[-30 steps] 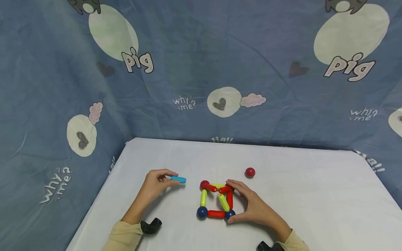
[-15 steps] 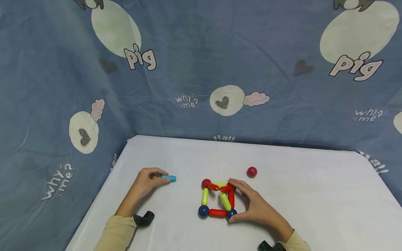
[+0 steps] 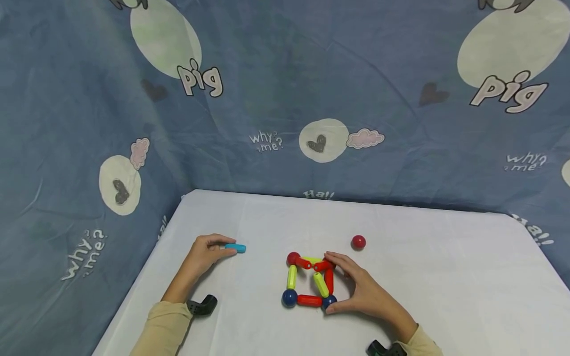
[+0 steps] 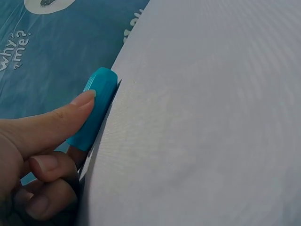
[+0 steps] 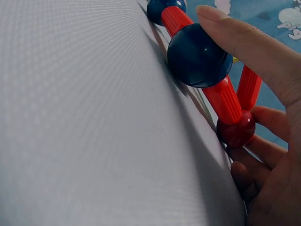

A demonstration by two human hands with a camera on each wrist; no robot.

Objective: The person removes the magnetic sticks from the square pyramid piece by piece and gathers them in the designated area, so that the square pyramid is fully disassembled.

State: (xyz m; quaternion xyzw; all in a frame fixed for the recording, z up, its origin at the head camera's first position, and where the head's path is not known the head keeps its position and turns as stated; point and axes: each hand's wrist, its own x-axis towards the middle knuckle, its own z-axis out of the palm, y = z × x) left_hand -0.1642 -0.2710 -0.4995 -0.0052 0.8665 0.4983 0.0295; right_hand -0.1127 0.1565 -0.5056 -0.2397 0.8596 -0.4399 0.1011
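Note:
My left hand (image 3: 205, 254) pinches a light blue magnetic building stick (image 4: 101, 106) between thumb and fingers, left of a square frame. That frame is made of magnetic sticks and balls, with a red stick (image 3: 309, 300) along its near side. Blue balls (image 3: 289, 298) form the near corners and red balls (image 3: 293, 258) the far ones. Two short red sticks lean inward from the far corners, and a yellow-green stick (image 3: 320, 285) slants from the near right ball. My right hand (image 3: 362, 291) grips the frame's right side, thumb on the blue ball (image 5: 200, 55), fingers at the red ball (image 5: 236, 128).
A loose red ball (image 3: 358, 242) lies on the white table (image 3: 445, 277) beyond my right hand. Behind the table hangs a blue printed cloth (image 3: 267, 89). Black wrist straps (image 3: 202, 305) show at both sleeves.
My left hand has moved left, away from the frame, with the light blue stick. My right hand keeps its hold on the frame, and the head view has shifted slightly.

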